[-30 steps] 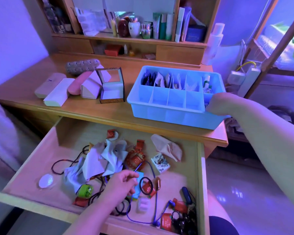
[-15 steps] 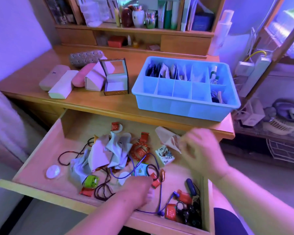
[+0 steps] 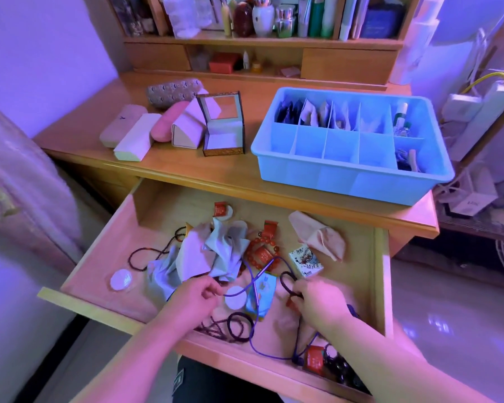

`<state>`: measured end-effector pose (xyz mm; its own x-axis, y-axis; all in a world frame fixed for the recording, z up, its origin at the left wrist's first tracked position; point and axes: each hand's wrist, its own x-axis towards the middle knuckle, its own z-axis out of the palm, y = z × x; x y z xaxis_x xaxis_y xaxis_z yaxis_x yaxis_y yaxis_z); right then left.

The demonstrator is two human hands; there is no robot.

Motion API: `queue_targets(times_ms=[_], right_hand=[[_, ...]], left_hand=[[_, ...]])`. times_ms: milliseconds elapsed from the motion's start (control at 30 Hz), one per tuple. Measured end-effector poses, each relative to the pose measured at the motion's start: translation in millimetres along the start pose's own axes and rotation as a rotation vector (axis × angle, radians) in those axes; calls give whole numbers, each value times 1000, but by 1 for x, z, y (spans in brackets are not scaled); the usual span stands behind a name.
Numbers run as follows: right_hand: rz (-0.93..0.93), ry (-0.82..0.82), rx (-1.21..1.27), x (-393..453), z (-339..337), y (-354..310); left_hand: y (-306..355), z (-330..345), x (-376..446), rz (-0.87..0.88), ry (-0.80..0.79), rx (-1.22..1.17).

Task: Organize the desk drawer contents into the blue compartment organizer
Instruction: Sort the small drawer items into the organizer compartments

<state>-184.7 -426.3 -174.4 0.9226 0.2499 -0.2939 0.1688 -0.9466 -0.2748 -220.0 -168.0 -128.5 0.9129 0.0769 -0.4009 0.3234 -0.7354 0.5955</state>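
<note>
The blue compartment organizer (image 3: 285, 167) stands on the desk at the right, with folded cloths in its back cells and small items in the right cells. Below it the open drawer (image 3: 157, 205) holds crumpled grey cloths (image 3: 210, 254), a red bead bracelet (image 3: 258, 248), a small printed box (image 3: 306, 261), a beige cloth (image 3: 320, 237), black hair ties (image 3: 239, 327) and a purple cord (image 3: 262, 271). My left hand (image 3: 195, 298) pinches the purple cord beside the cloths. My right hand (image 3: 320, 301) grips a black hair tie (image 3: 288, 282) near the drawer's front right.
Several glasses cases (image 3: 134, 132) and an open jewellery box (image 3: 223, 126) stand on the desk at the left. Shelves with bottles and books (image 3: 274, 18) rise behind. A white round disc (image 3: 121, 280) lies at the drawer's left. Red tags and dark beads (image 3: 326, 363) fill the front right corner.
My right hand came down from the organizer into the drawer and took hold of a black hair tie. My left hand shifted slightly and now pinches the purple cord.
</note>
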Motion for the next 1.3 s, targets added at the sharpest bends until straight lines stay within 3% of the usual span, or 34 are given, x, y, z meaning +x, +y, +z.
queue_targets(times_ms=[133,200,300,433,600,700,767,900,1000,1100,1233,1300], right_hand=[[137,331,278,-13,-12,9],[207,389,540,-18,-19,7],[153,354,655,-24,-21,-7],[-12,130,675,-32,-13,-35],[38,23,721,-30,-16,-49],[23,31,805,-28,-29,-51],[-6,-51,846,-27,-37,-55],[-1,-199,993,-26,-55,-60],[33,-188,1006,-30,-71,-54],[110,21,868,-30,-95,-37],[84,793,774,-21,-174,10],[49,1093,572,-13,-219,42]], left_hand=[[-1,-2,0,92,-262,236],[7,9,1,131,-398,370],[20,29,6,82,-464,589],[25,41,10,-25,-535,662],[21,27,9,49,-490,496],[28,8,7,114,-460,283],[41,-2,4,125,-462,62],[68,-2,3,154,-278,-312],[80,9,8,160,-177,-458],[86,23,15,129,-62,-631],[74,31,24,58,64,-742],[61,32,24,16,98,-727]])
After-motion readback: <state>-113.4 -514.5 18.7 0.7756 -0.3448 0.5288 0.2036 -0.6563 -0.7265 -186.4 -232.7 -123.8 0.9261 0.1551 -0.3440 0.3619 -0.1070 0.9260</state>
